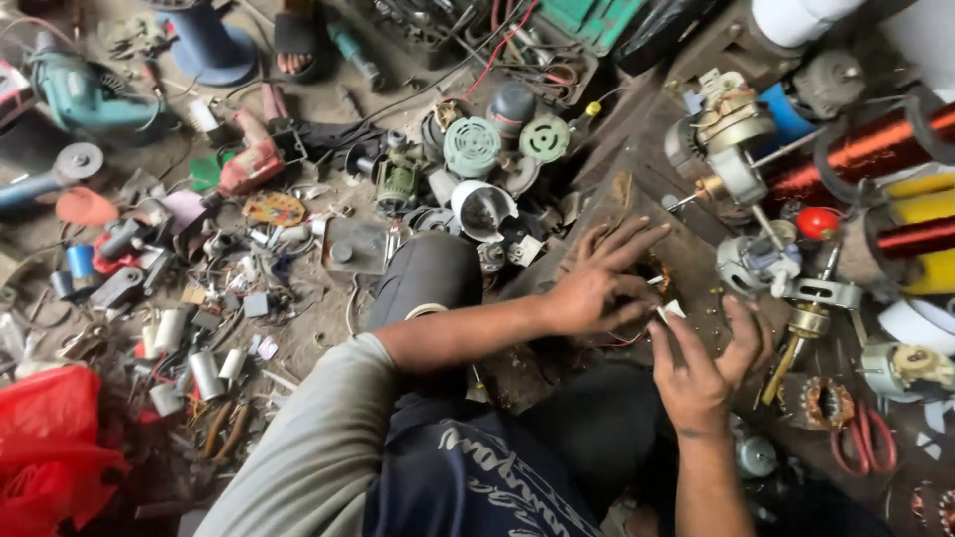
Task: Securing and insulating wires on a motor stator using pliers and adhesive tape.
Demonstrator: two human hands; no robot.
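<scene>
Pinching white slip point(672, 309) with right hand point(699, 370), left hand point(594, 283) spread on stator point(652, 273) (coil mostly hidden); could tear slip, nick wire.

My left hand point(597, 278) and right hand point(701, 368) sit close together on the dark bench point(686, 249); only a narrow bare strip lies ahead of my fingers. Right of it, a fan motor point(731, 139), copper wire spools point(875, 149) and red-handled scissors point(863, 443) crowd in. Left, past my knee point(428, 273), scrap parts point(199, 328) cover the floor.
</scene>
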